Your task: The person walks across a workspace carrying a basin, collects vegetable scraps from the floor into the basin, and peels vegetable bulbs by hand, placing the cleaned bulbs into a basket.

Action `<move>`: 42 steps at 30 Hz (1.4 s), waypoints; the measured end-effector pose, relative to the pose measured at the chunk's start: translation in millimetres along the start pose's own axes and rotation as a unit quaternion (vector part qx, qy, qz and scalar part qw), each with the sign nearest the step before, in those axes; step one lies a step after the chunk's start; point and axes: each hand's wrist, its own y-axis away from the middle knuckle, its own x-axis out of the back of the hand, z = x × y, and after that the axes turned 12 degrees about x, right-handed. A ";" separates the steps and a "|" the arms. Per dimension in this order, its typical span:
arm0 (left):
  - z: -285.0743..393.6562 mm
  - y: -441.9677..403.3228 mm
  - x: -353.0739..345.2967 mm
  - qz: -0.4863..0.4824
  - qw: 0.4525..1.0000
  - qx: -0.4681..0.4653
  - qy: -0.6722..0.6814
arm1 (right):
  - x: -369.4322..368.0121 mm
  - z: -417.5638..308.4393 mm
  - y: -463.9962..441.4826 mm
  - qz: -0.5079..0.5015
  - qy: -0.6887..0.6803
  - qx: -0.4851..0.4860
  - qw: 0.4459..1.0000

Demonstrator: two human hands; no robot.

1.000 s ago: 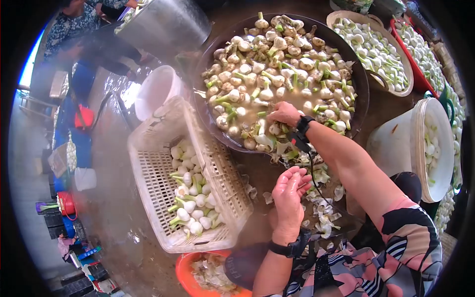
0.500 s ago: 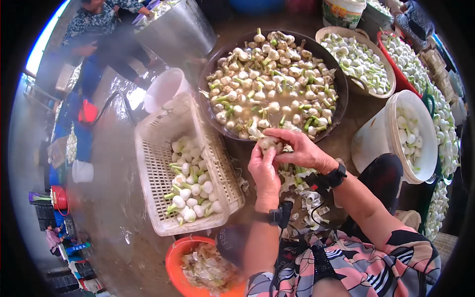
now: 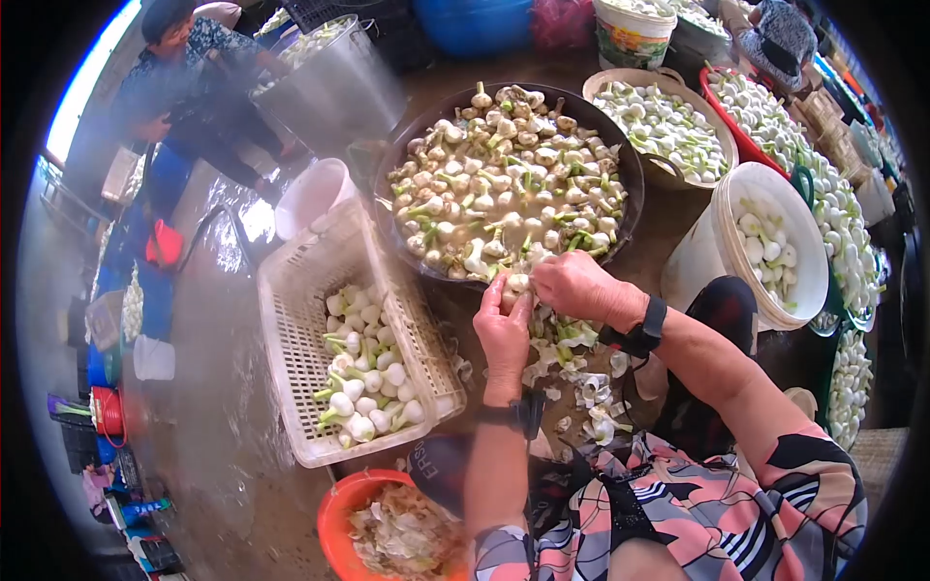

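Near the front rim of a wide dark basin [image 3: 635,198], my left hand [image 3: 502,334] is closed around a garlic bulb [image 3: 517,284]. My right hand [image 3: 586,292] is closed too, its fingertips pinched against the bulb's upper side; whether they grip loose skin there is hidden. Muddy water fills the basin, with many unpeeled garlic bulbs [image 3: 528,179] floating in it. To the left, cleaned white garlic bulbs [image 3: 363,382] with short green stems lie in a cream plastic crate [image 3: 281,363]. Peeled skins [image 3: 596,392] are scattered on the ground below my hands.
An orange tub [image 3: 334,518] with skins stands at the front. On the right are a white bucket [image 3: 702,247] of garlic, a beige tub [image 3: 722,136] and a red tub [image 3: 746,145]. A pinkish bucket [image 3: 315,198] is behind the crate. A person [image 3: 208,97] sits at upper left.
My right hand has gone from spread fingers over the bulb to a tight pinch at its side. The left hand still holds the bulb. The whole view has shifted slightly.
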 end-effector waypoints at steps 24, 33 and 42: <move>9.2 2.5 -10.6 0.018 0.950 0.112 0.292 | 4.2 -13.2 8.4 0.055 -0.209 -0.144 0.966; -2.2 -6.3 -10.8 -0.012 0.930 0.131 0.342 | -21.9 -21.9 13.9 0.111 0.005 0.023 0.993; -0.3 -9.3 -2.0 -0.036 0.905 0.159 0.394 | -18.0 -24.1 2.7 0.076 -0.094 0.048 0.991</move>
